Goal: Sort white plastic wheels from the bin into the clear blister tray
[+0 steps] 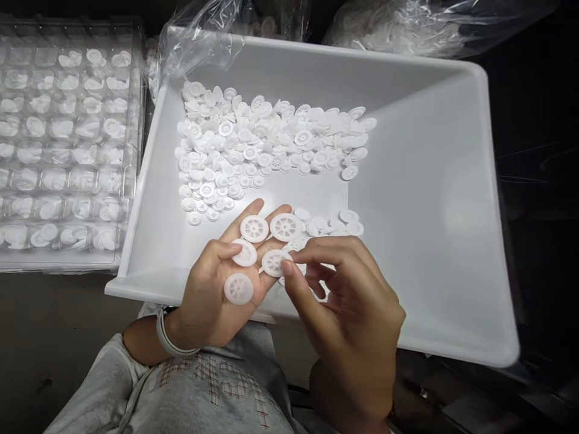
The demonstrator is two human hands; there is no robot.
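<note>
My left hand (212, 295) is turned palm up over the near side of a white bin (429, 199). Several round white plastic wheels with spoked centres rest on its palm and fingers, among them a wheel (238, 289) near the wrist and another wheel (285, 227) at the fingertips. The thumb presses on one of them. Between thumb and fingertips, my right hand (357, 301) pinches a spoked wheel (275, 263) just above the left fingers. A large heap of similar white wheels (253, 141) lies in the bin behind my hands, and a smaller group is partly hidden by them.
To the left stands a clear tray (126, 181) with rows of compartments, many holding white parts. A clear plastic bag (199, 42) drapes over the bin's back left corner. Another plastic bag (407, 27) with contents lies behind the back rim.
</note>
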